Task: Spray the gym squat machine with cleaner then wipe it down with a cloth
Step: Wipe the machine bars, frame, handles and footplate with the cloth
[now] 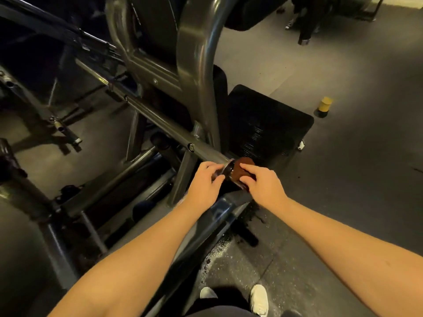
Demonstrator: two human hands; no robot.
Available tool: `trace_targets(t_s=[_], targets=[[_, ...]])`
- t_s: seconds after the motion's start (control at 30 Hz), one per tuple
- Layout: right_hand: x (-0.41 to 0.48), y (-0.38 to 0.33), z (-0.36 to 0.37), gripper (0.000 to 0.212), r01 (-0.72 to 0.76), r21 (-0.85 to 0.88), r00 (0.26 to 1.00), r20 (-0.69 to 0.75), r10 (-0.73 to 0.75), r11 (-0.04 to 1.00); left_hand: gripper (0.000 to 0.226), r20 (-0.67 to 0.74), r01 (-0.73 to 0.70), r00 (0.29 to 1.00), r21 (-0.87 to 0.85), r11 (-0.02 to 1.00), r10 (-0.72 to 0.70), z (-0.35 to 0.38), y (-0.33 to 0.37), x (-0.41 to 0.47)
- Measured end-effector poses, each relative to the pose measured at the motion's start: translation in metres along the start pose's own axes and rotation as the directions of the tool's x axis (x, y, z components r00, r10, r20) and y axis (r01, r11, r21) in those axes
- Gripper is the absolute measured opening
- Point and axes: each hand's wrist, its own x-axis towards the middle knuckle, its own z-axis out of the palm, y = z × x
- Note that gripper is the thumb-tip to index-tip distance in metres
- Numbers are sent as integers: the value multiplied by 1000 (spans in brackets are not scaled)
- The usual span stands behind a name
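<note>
The squat machine (194,72) is a dark grey steel frame filling the left and centre. One long metal bar (160,123) of it slopes down toward me. My left hand (204,181) grips the near end of that bar. My right hand (263,183) holds a brown cloth (243,165) bunched against the bar's end, fingers curled over it. A yellow bottle (324,106) with a dark base, maybe the cleaner, stands on the floor at the right, far from both hands.
A black footplate (270,120) lies right of the frame. Wet specks darken the rubber floor (343,191) near my white shoes (259,298). Another person's legs (306,24) stand at the top right. More frame tubes (64,131) crowd the left.
</note>
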Motion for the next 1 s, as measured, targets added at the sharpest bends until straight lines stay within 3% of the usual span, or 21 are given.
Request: trace_targets(t_s=[0.07,0.17,0.27,0.3,0.4,0.5,0.6,0.73,0.87,0.93,1.0], targets=[[-6,-8,-9,46,43,179,999,-16,-41,983,29,-53,72,996,-94,993,-77,-4,7,-13],[-9,-25,-10,52,-51,462,984,173,-34,885,31,-15,249,962,-358,900,-272,-15,13,-33],[-7,-36,2,30,-133,473,956,292,-12,871,30,56,318,939,-518,794,-339,-28,13,-51],[-7,-40,7,27,-162,516,936,351,-34,841,25,71,315,939,-571,758,-337,-32,14,-58],[-12,-48,27,47,-367,673,811,570,-133,642,28,75,393,888,-634,666,-453,-40,10,-79],[-19,-54,40,51,-580,627,691,717,-94,521,22,-11,458,820,-589,666,-573,-46,-3,-102],[-27,-58,49,43,-606,548,600,791,-121,577,19,-88,525,770,-475,706,-632,-48,-12,-122],[-27,-59,73,27,-522,466,663,749,-4,715,28,-93,573,720,-480,664,-688,-49,-23,-137],[-21,-66,99,40,-585,318,684,687,244,746,12,-140,567,738,-402,719,-660,-57,-32,-135],[-18,-72,110,49,-664,278,642,688,338,694,5,-152,559,757,-352,751,-635,-62,-38,-130],[-15,-80,119,44,-758,271,548,759,352,594,7,-122,549,778,-343,762,-616,-66,-46,-124]])
